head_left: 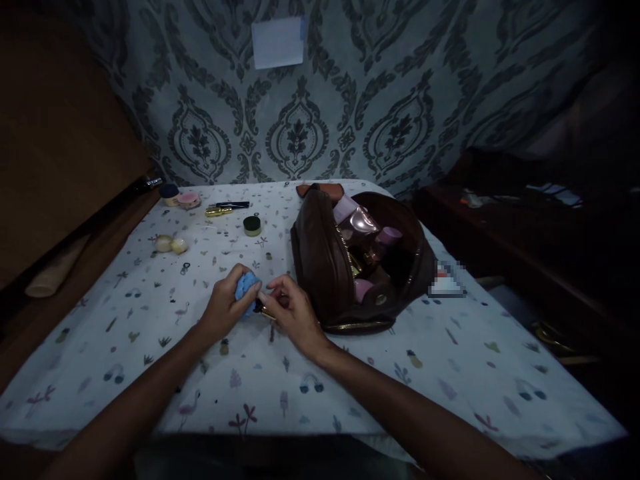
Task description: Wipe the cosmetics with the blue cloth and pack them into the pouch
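Note:
My left hand (227, 297) is closed around a crumpled blue cloth (245, 283). Close against it, my right hand (295, 313) pinches a small gold-and-black item (269, 312), whose kind is partly hidden by the fingers. The two hands meet low over the table, just left of a brown bag (320, 260). The bag gapes open, and inside it lie a shiny pink pouch (364, 223), a pink-capped container (389, 235) and other small cosmetics.
On the patterned tablecloth (240, 373) stand a dark-lidded jar (252, 227), a gold tube (218, 212), a black tube (235, 205), a pink compact (189, 199) and a yellowish bottle (170, 244). Behind the bag lies an orange-brown case (323, 191).

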Available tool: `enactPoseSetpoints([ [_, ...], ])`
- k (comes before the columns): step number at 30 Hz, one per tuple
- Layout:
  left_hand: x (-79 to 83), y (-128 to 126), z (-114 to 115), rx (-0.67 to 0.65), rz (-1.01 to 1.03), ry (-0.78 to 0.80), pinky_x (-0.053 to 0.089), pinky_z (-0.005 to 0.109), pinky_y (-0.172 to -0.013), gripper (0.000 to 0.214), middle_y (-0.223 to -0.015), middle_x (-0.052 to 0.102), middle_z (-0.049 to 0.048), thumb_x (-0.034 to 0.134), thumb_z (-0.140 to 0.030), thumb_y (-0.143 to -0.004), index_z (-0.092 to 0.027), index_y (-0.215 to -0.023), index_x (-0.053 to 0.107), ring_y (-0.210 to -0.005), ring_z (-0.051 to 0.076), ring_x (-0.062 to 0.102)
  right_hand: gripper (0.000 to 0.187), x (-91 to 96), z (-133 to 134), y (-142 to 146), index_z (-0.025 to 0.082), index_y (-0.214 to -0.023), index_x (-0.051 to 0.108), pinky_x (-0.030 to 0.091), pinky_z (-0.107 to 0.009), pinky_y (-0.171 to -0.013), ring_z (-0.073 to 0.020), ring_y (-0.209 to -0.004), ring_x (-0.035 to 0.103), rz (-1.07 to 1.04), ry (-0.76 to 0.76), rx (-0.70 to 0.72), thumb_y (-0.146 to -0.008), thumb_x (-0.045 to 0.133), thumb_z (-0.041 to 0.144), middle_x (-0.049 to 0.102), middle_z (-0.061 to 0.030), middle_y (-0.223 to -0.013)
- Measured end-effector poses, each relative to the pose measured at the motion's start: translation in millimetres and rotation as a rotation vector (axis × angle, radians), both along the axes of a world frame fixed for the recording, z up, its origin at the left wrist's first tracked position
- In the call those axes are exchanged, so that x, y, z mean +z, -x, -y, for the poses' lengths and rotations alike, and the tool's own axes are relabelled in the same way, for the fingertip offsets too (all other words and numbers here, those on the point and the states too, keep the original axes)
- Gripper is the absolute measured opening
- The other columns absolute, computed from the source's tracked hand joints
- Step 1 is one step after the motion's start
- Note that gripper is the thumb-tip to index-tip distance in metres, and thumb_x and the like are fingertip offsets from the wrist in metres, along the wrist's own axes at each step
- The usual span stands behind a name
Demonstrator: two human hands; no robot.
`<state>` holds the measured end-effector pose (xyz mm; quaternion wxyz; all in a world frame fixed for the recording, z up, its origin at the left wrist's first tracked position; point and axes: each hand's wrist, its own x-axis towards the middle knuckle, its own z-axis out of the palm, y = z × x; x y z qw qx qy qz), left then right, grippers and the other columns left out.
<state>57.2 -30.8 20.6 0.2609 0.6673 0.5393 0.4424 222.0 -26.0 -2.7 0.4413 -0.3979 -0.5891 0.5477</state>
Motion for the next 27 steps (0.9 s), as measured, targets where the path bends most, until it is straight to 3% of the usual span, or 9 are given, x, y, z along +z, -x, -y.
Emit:
enactPoseSetpoints([
  [6, 1.8, 2, 3, 0.100, -0.020, -0.037, 0.044, 0.026, -0.064, 0.020, -0.071, 0.060, -0.0032, 0.059, -0.041, -0.091, -0.022, -0.089, 0.053, -0.064, 0.015, 0.057, 0.036, 2.5, 2, -1, 0.022, -0.089, 0.051, 0.036, -0.021, -0.041, -0.0091, -0.044, 0.051, 0.022, 0.127, 0.161, -0.086, 0.058, 0.057, 0.054, 0.0066, -0.067],
  [9, 2.9, 3, 1, 0.118, 0.075, -0.016, 0.047, 0.026, -0.065, 0.022, -0.073, 0.063, -0.0023, 0.060, -0.043, -0.090, -0.022, -0.088, 0.053, -0.065, 0.015, 0.059, 0.030, 1.2, 4, 1, 0.022, -0.082, 0.050, 0.036, -0.020, -0.042, -0.0086, -0.044, 0.050, -0.009, 0.093, 0.158, -0.087, 0.059, 0.051, 0.054, 0.0070, -0.065],
  [15, 9.7, 1, -2, 0.117, 0.397, 0.207, 0.049, 0.022, -0.061, 0.030, -0.075, 0.064, -0.0013, 0.067, -0.048, -0.086, -0.020, -0.084, 0.057, -0.065, 0.013, 0.060, 0.013, 3.0, 7, -1, 0.021, -0.080, 0.055, 0.039, -0.023, -0.058, -0.0122, -0.062, 0.052, 0.138, -0.177, 0.030, -0.086, 0.065, 0.028, 0.051, 0.0052, -0.068],
  [18, 13.4, -1, -3, 0.102, 0.571, 0.390, 0.048, 0.021, -0.057, 0.039, -0.075, 0.064, -0.0015, 0.076, -0.052, -0.076, -0.019, -0.082, 0.057, -0.062, 0.012, 0.059, 0.006, 4.8, 8, -5, 0.020, -0.084, 0.061, 0.044, -0.025, -0.071, -0.0143, -0.076, 0.055, 0.188, -0.425, -0.010, -0.088, 0.065, 0.020, 0.057, 0.0006, -0.082],
  [21, 15.4, -4, -3, 0.090, 0.686, 0.493, 0.047, 0.020, -0.053, 0.046, -0.074, 0.063, -0.0016, 0.083, -0.054, -0.066, -0.018, -0.079, 0.056, -0.060, 0.012, 0.058, 0.002, 6.1, 8, -8, 0.020, -0.091, 0.064, 0.046, -0.026, -0.075, -0.0153, -0.081, 0.058, 0.172, -0.522, -0.005, -0.091, 0.063, 0.021, 0.059, -0.0022, -0.089],
  [24, 15.3, -6, -1, 0.087, 0.688, 0.432, 0.047, 0.019, -0.055, 0.044, -0.074, 0.063, -0.0018, 0.082, -0.052, -0.068, -0.017, -0.079, 0.058, -0.060, 0.010, 0.058, 0.007, 7.6, 7, -8, 0.020, -0.090, 0.065, 0.047, -0.026, -0.073, -0.0152, -0.079, 0.058, 0.142, -0.460, -0.041, -0.089, 0.068, 0.026, 0.061, -0.0016, -0.087],
  [27, 13.8, -4, 2, 0.070, 0.600, 0.305, 0.049, 0.020, -0.062, 0.036, -0.076, 0.065, -0.0018, 0.078, -0.048, -0.076, -0.019, -0.083, 0.059, -0.066, 0.011, 0.059, 0.018, 9.0, 6, -6, 0.020, -0.083, 0.060, 0.044, -0.023, -0.062, -0.0123, -0.066, 0.055, 0.061, -0.247, -0.050, -0.084, 0.072, 0.034, 0.058, 0.0032, -0.074],
])
